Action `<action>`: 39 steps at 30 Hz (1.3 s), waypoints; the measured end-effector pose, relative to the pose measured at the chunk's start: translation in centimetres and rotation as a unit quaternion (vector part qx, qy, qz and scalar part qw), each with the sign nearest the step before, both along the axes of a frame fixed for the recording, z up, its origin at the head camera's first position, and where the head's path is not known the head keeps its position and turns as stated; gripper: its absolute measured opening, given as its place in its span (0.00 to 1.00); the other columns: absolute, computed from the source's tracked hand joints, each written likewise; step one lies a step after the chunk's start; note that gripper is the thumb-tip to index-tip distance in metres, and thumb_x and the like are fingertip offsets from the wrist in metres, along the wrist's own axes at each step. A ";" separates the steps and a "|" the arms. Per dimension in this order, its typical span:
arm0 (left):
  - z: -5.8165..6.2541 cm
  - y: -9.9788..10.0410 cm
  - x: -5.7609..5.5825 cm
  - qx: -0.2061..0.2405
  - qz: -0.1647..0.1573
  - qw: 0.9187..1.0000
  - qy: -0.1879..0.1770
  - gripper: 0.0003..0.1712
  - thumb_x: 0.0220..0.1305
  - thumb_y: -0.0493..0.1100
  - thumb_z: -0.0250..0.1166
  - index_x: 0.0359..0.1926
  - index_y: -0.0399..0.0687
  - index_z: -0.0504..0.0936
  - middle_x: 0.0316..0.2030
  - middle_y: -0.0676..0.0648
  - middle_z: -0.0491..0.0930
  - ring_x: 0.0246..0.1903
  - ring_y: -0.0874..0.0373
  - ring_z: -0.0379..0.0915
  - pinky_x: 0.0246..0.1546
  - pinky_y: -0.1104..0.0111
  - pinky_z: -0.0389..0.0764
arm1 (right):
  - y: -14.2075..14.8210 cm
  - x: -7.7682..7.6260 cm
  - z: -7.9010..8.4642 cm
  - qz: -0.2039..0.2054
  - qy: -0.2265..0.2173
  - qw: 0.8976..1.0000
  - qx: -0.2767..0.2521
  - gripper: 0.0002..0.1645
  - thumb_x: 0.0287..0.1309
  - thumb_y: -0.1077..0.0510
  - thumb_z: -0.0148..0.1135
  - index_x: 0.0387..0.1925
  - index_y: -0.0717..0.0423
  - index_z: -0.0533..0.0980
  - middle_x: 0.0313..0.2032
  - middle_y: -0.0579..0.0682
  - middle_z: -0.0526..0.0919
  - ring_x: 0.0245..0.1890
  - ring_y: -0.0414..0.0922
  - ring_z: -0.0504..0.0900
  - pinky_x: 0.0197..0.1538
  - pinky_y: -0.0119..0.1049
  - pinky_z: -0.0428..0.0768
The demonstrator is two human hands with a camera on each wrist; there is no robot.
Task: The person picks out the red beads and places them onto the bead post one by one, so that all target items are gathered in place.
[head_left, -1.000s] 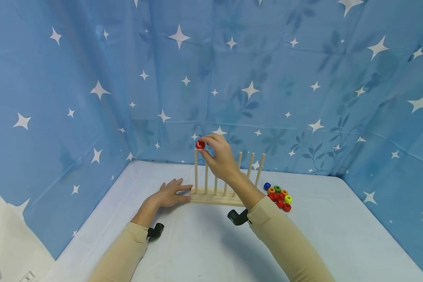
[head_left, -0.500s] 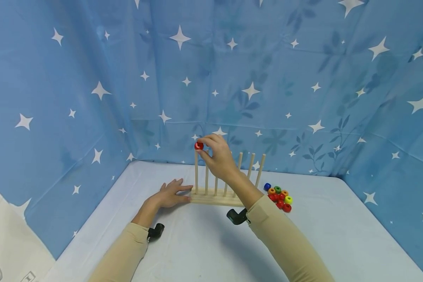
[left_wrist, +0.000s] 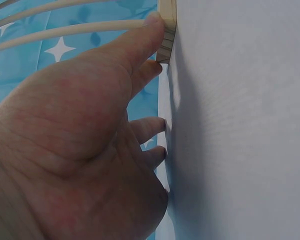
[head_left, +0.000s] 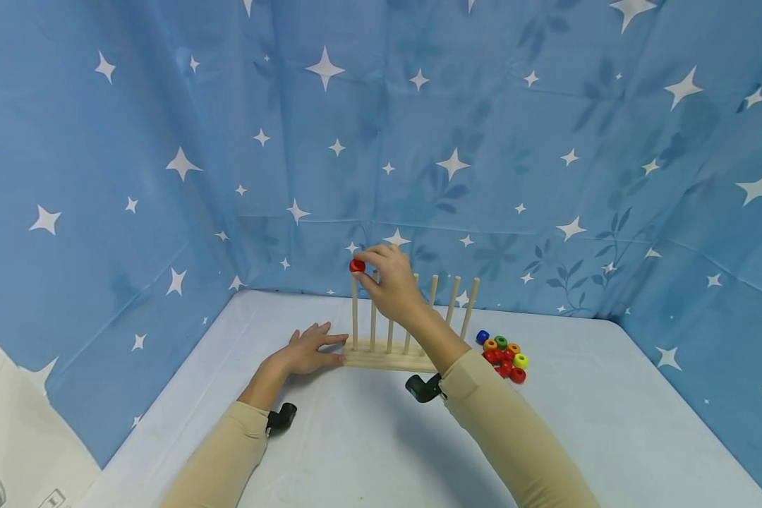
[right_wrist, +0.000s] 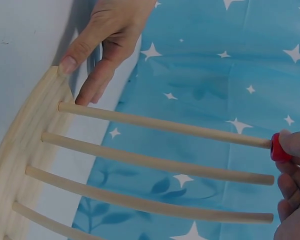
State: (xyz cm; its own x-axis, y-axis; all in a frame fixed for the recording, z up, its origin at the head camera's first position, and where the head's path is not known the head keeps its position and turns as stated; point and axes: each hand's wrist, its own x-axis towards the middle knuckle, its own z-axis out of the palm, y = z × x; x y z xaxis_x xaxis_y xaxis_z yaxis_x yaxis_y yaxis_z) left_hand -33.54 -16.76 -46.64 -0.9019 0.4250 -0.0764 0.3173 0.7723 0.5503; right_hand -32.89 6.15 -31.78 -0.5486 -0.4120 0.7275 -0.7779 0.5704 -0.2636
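In the head view, the right hand (head_left: 394,286) pinches a red bead (head_left: 357,266) at the top of the upright leftmost peg (head_left: 355,310); the left hand (head_left: 305,351), fingers extended, touches the wooden base (head_left: 390,360). The left wrist view shows it against the base's end. In the right wrist view, bead meets peg tip, threading unclear.

Red bead (head_left: 356,266), small, rounded and glossy, held aloft, right up against the tip of the leftmost peg (head_left: 355,314)! Contact there, yes, but whether the wood has entered its hole, hard to tell. Down below, the wooden rack (head_left: 387,362), pale and plain, sits on the white tabletop (head_left: 355,441), long base running sideways, slim round pegs rising in a row, that leftmost one upright, the base's right end hidden from the head view.
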 end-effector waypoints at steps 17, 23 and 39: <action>0.0 0.1 0.0 0.001 -0.002 1.000 0.005 0.37 0.71 0.63 0.64 0.76 0.59 0.71 0.81 0.34 0.50 0.82 0.31 0.36 0.75 0.29 0.35 | -0.4 0.1 -0.1 -0.023 -0.016 1.000 0.013 0.17 0.67 0.56 0.71 0.54 0.57 0.86 0.50 0.52 0.87 0.49 0.52 0.80 0.52 0.53 0.75; 0.0 0.0 0.0 0.000 -0.001 1.000 0.004 0.37 0.71 0.64 0.64 0.76 0.59 0.71 0.82 0.34 0.50 0.82 0.32 0.36 0.75 0.29 0.35 | -0.5 -0.1 -0.3 -0.038 -0.025 0.999 0.027 0.17 0.67 0.55 0.70 0.54 0.55 0.86 0.51 0.52 0.87 0.49 0.51 0.79 0.51 0.51 0.73; 0.0 0.0 -0.1 -0.006 -0.001 1.000 0.003 0.38 0.71 0.65 0.64 0.76 0.60 0.71 0.82 0.34 0.49 0.82 0.31 0.36 0.75 0.29 0.35 | -0.6 -0.1 -0.4 -0.058 -0.038 0.997 0.042 0.18 0.68 0.52 0.70 0.56 0.53 0.86 0.53 0.49 0.87 0.48 0.50 0.76 0.54 0.52 0.70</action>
State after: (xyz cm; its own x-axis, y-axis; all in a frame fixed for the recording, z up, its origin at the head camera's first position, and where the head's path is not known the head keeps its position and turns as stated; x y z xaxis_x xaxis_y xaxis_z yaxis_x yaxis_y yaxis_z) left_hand -33.68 -16.74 -46.69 -0.9016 0.4258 -0.0767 0.3218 0.7785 0.5389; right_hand -33.01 5.52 -32.21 -0.6489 -0.3996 0.6475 -0.6844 0.6783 -0.2673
